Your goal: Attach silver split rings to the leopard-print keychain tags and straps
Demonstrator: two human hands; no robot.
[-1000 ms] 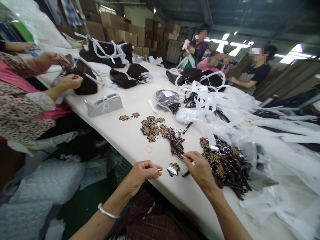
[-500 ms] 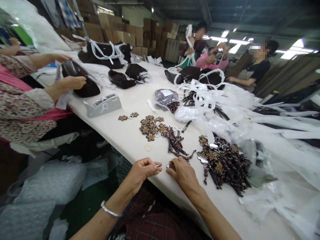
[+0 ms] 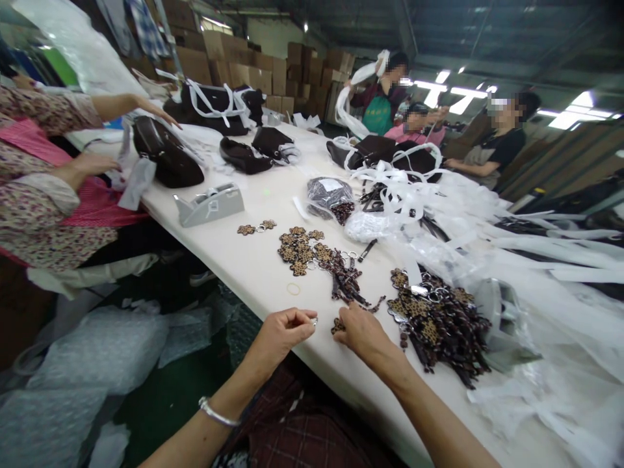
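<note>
My left hand (image 3: 287, 330), with a silver bangle on the wrist, pinches a small metal ring (image 3: 314, 321) over the table's near edge. Just right of it, my right hand (image 3: 359, 326) has its fingers closed on a leopard-patterned flower charm (image 3: 337, 325), partly hidden by the fingers. Beyond my hands lie a group of flower charms (image 3: 298, 250) and dark beaded tassels (image 3: 345, 278). A larger heap of charms and tassels (image 3: 439, 325) is to the right. A thin rubber band (image 3: 293, 289) rests on the white table (image 3: 244, 266).
A grey tape dispenser (image 3: 210, 204) stands at the left edge, another (image 3: 502, 322) at the right. Dark bags (image 3: 168, 151), a plastic-wrapped bundle (image 3: 330, 196) and white strips (image 3: 550, 244) lie around. A person in a floral sleeve (image 3: 43, 188) works at left; others stand behind.
The ring and flower charm show more clearly at my fingertips, and both hands have shifted slightly. At left, the person's hands have moved apart, off the dark bag. The view has shifted slightly.
</note>
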